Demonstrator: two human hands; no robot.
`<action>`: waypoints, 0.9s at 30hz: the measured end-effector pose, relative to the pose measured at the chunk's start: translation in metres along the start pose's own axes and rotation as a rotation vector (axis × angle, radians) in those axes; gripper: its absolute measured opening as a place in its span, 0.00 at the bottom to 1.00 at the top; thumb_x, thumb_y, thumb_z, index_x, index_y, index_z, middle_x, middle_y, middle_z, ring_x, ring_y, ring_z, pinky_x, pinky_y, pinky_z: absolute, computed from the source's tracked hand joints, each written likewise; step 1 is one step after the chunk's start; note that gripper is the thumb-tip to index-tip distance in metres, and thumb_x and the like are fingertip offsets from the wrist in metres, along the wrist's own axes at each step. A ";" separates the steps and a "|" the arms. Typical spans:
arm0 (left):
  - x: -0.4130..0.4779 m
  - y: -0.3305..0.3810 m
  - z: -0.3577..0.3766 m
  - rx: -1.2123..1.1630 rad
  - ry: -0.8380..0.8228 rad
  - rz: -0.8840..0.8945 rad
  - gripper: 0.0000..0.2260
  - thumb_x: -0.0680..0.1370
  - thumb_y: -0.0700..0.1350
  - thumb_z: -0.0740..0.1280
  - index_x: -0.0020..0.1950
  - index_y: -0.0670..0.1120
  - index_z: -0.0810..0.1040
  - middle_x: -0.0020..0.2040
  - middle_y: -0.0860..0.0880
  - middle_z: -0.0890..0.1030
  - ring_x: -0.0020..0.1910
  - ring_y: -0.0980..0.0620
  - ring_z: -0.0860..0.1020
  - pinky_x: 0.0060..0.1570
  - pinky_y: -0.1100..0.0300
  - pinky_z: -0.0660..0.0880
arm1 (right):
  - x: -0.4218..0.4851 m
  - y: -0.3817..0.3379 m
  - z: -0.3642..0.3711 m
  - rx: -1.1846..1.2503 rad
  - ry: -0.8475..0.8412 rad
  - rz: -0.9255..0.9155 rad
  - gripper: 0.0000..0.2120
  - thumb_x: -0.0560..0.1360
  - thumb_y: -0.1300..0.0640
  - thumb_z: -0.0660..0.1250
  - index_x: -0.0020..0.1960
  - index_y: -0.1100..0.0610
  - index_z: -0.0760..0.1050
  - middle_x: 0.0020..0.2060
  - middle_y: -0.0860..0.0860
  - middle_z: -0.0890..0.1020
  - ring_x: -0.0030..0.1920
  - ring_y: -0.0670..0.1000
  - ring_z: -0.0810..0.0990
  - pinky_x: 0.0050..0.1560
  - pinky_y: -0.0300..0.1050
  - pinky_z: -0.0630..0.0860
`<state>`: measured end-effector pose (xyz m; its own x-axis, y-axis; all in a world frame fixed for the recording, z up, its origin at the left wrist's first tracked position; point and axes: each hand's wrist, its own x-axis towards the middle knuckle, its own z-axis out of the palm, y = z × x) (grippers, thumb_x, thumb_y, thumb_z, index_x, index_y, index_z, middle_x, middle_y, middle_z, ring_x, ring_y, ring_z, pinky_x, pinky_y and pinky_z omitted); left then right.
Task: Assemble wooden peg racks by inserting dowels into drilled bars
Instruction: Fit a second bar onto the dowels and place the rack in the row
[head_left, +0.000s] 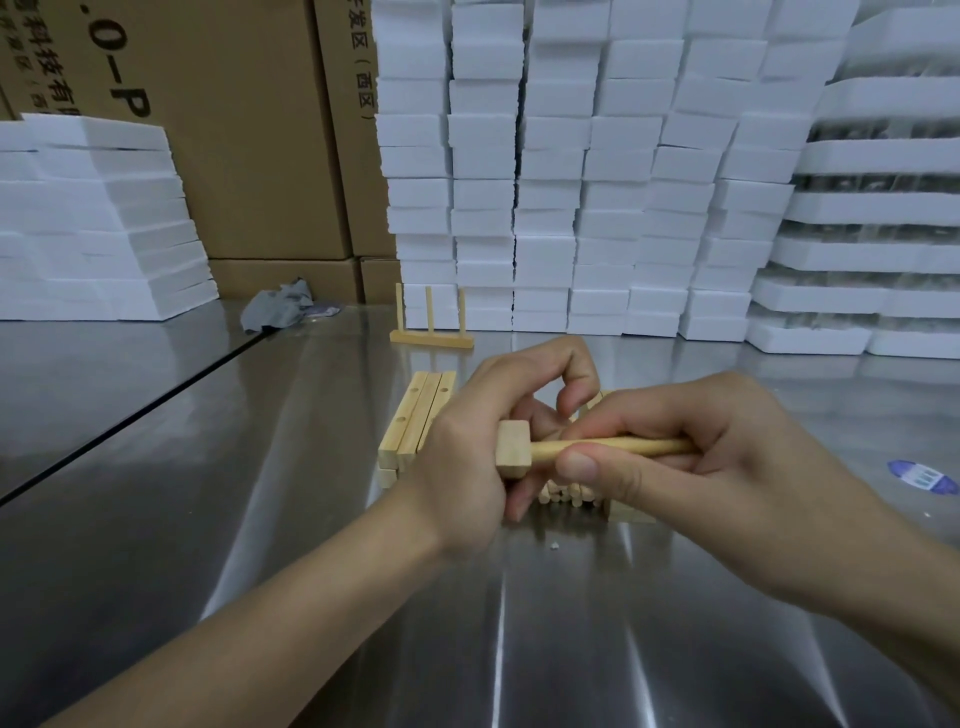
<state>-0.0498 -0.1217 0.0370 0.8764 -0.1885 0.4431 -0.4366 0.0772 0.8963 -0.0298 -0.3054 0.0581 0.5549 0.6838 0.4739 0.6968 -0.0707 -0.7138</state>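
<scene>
My left hand (467, 441) grips a short drilled wooden bar (513, 449), its square end facing me. A dowel (618, 447) sticks out of the bar to the right, and my right hand (691, 457) pinches it between thumb and fingers. Behind my left hand lies a stack of drilled bars (415, 415) on the steel table (260, 519). Under my hands sits a bundle of loose dowels (566, 491), mostly hidden. A finished rack (431, 322) with three upright pegs stands farther back.
White foam blocks (597, 182) are stacked in a wall at the back and right, more foam (93, 223) at left. Cardboard boxes (249, 130) stand behind. A crumpled grey cloth (280, 309) lies near the boxes. A blue sticker (922, 475) is on the table at right.
</scene>
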 end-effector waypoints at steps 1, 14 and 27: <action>0.001 -0.002 0.003 -0.052 0.005 -0.009 0.17 0.81 0.53 0.54 0.38 0.47 0.69 0.20 0.49 0.62 0.19 0.52 0.59 0.24 0.60 0.58 | 0.001 0.001 -0.003 0.015 0.000 -0.006 0.08 0.79 0.45 0.72 0.51 0.46 0.86 0.38 0.45 0.88 0.34 0.67 0.77 0.35 0.62 0.75; 0.015 0.005 -0.005 -0.861 0.302 -0.082 0.07 0.77 0.43 0.59 0.41 0.45 0.72 0.26 0.51 0.59 0.21 0.53 0.61 0.25 0.60 0.64 | 0.001 0.034 0.030 0.009 0.068 0.133 0.24 0.68 0.40 0.79 0.62 0.42 0.78 0.48 0.48 0.86 0.49 0.50 0.86 0.50 0.61 0.82; 0.030 -0.003 -0.116 -0.070 0.738 -0.114 0.11 0.83 0.50 0.65 0.43 0.50 0.79 0.36 0.53 0.80 0.37 0.55 0.81 0.42 0.58 0.71 | 0.000 0.049 0.008 -0.798 -0.287 0.248 0.16 0.73 0.32 0.70 0.54 0.41 0.81 0.47 0.38 0.76 0.50 0.39 0.74 0.50 0.41 0.76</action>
<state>0.0011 -0.0138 0.0497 0.8347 0.5048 0.2201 -0.3426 0.1630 0.9252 0.0006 -0.3026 0.0192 0.6715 0.7297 0.1293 0.7405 -0.6540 -0.1547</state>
